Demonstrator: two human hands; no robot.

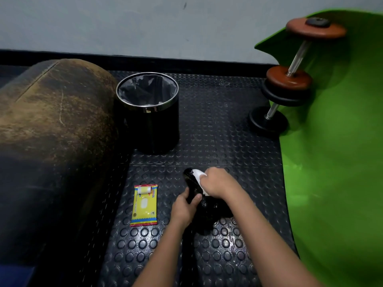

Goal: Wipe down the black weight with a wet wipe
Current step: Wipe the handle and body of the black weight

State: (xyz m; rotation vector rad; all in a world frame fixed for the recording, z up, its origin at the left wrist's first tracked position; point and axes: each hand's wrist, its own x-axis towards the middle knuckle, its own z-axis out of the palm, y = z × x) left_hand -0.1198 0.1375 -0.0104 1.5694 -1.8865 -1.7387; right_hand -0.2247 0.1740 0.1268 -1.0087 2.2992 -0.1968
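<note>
Black weight [204,206] is steadied by gripping left hand [185,207]; its handle runs up-left under right hand [217,183], which pinches wet wipe [198,175].

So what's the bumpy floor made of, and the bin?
The floor looks like black rubber matting: raised round studs, dull sheen. The bin seems glossy black metal with a shiny steel-looking rim, lined with a thin grey plastic bag that crinkles.
</note>
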